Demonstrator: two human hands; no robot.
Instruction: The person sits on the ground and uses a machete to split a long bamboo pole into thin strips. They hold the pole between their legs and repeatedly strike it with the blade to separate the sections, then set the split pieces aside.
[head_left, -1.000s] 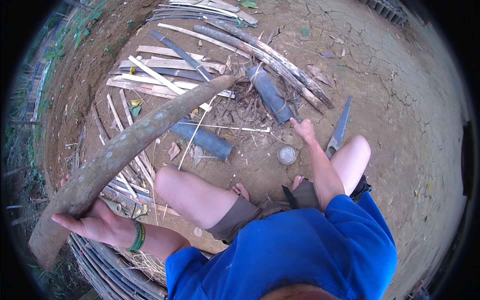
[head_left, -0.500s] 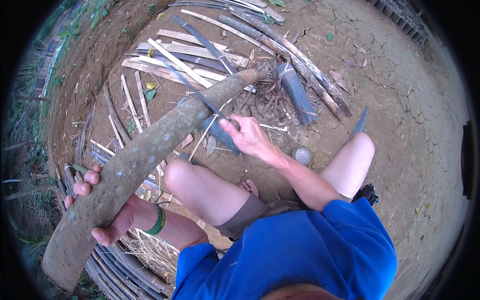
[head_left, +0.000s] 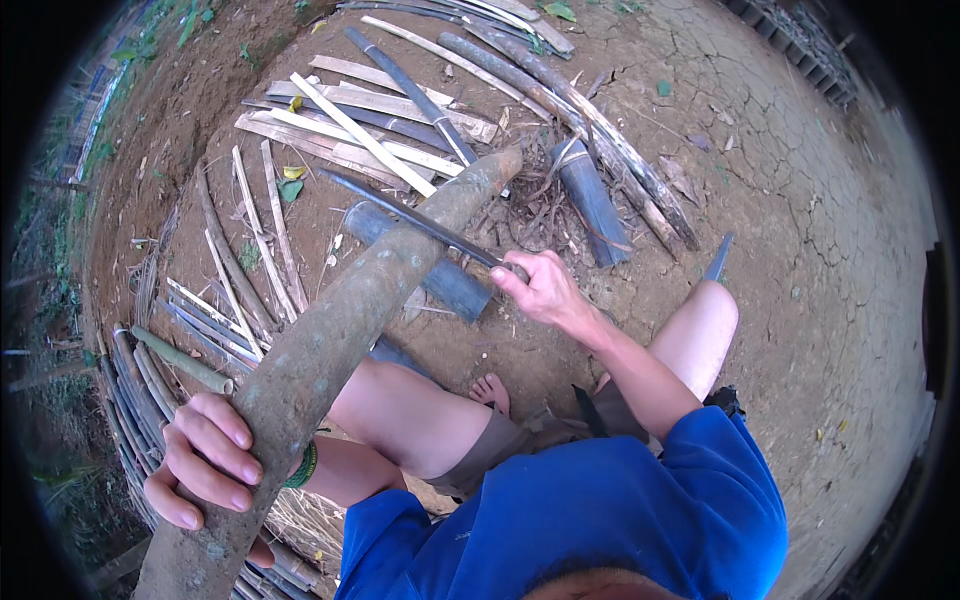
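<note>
A thick, bark-covered log [head_left: 315,355] slants from the lower left toward the middle, its far end near the ground. My left hand [head_left: 208,455] wraps around its near part, fingers over the top and thumb mostly hidden beneath. My right hand [head_left: 545,290] is closed on the handle of a machete [head_left: 425,221]. The dark blade lies across the log near its far end, its tip pointing left. Beneath the log sits a thick grey-blue bamboo section [head_left: 452,288]; whether they touch I cannot tell.
Split bamboo strips [head_left: 370,105] are spread beyond the log. Long poles [head_left: 610,140] and another thick bamboo section [head_left: 592,205] lie at the far right of it. More poles [head_left: 130,410] are stacked at left. My bare foot [head_left: 491,393] rests on the cracked earth.
My left hand has shifted right along with the log's near part, and its fingers now lie over the top. My right hand moved right and slightly nearer; the machete lies at a flatter angle.
</note>
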